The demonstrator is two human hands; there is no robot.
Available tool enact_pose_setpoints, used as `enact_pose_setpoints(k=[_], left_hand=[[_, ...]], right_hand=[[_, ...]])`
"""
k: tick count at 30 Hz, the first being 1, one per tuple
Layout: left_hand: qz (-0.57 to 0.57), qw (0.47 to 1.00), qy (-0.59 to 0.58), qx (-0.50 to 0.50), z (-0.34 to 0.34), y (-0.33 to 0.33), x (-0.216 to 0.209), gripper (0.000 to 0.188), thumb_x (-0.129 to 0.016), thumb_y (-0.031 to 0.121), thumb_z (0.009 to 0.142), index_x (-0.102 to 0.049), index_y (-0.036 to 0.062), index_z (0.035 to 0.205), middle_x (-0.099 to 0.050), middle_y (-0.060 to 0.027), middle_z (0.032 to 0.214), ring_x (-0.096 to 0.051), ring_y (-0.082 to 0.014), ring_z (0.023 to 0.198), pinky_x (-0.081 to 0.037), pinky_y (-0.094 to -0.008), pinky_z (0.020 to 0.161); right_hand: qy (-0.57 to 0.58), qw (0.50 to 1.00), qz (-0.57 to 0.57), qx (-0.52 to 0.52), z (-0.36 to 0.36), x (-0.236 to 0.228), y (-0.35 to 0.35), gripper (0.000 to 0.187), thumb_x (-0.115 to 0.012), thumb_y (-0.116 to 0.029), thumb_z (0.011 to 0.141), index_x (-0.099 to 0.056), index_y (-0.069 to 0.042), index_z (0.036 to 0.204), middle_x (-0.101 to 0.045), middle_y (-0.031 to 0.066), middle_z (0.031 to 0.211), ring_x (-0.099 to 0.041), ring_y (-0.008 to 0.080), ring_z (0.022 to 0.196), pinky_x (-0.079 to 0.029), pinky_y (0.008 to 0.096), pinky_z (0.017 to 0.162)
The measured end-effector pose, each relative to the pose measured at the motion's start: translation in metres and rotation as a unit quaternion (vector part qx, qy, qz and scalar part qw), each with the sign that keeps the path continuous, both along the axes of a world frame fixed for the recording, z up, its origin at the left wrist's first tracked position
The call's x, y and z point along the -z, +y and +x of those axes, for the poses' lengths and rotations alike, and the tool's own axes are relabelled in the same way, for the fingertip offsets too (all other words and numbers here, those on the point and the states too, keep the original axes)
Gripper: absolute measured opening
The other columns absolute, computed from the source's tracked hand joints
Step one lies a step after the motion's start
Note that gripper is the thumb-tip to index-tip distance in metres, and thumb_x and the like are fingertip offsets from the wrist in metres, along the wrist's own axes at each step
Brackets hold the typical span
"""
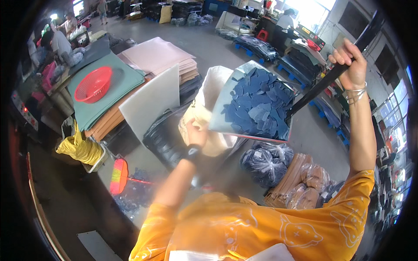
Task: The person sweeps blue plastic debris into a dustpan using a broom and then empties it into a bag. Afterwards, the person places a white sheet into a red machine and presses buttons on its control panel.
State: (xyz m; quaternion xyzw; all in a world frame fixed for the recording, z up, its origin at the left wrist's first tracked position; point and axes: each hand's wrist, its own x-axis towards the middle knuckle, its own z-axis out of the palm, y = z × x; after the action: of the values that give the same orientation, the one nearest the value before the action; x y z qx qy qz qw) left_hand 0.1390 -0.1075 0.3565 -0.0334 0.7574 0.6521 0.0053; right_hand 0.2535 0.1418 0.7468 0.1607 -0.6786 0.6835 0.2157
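My right hand (350, 65), raised at the upper right, is closed around the long black handle (318, 86) of a dustpan. The dustpan (221, 114) is tilted and heaped with dark blue flat scraps (257, 102). Its front lip lies over the mouth of a white woven sack (198, 106). My left hand (197, 135) is closed on the near rim of that sack, holding it beside the pan. The sack's inside is mostly hidden by the pan.
A red basket (93, 85) rests on stacked green sheets (124, 80) at left. A red-yellow broom head (118, 176) lies among floor scraps. Plastic-wrapped bundles (267, 161) and brown strips (289, 176) sit at right. Pink sheets (156, 54) are stacked behind; other people work farther off.
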Motion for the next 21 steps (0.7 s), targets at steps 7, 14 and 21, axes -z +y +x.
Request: enact_pose_setpoints(k=[7,14,21], left_hand=[[-0.215,0.976,0.0,0.028,-0.044,0.052,-0.009,0.082,-0.063,0.027,0.07,-0.016,0.01,0.135,-0.042,-0.0248,0.123,-0.048,-0.038,0.107,-0.04,-0.0425,0.088],[-0.127,0.988,0.074,-0.038,-0.065,0.033,-0.005,0.068,-0.054,0.014,0.07,-0.027,0.0028,0.131,-0.055,-0.0268,0.104,-0.055,-0.0382,0.095,-0.042,-0.0406,0.085],[-0.04,0.996,0.043,-0.063,-0.082,0.031,-0.001,0.066,-0.055,0.01,0.07,-0.03,0.0001,0.131,-0.056,-0.0218,0.099,-0.056,-0.0317,0.087,-0.043,-0.0363,0.082]], right_hand=[[-0.069,0.993,0.091,-0.009,-0.122,0.032,0.026,0.018,-0.056,-0.018,0.082,-0.05,-0.009,0.068,-0.032,-0.0057,0.047,-0.037,0.0089,0.046,-0.034,0.0248,0.05],[-0.185,0.918,0.347,0.04,-0.275,0.085,-0.068,0.03,-0.065,-0.027,0.073,-0.055,-0.002,0.06,-0.048,0.0038,0.048,-0.047,0.0119,0.04,-0.037,0.0263,0.038],[-0.145,0.738,0.65,-0.109,-0.335,0.147,-0.2,0.033,-0.054,-0.027,0.073,-0.059,0.002,0.057,-0.054,0.011,0.049,-0.052,0.0201,0.042,-0.041,0.0342,0.044]])
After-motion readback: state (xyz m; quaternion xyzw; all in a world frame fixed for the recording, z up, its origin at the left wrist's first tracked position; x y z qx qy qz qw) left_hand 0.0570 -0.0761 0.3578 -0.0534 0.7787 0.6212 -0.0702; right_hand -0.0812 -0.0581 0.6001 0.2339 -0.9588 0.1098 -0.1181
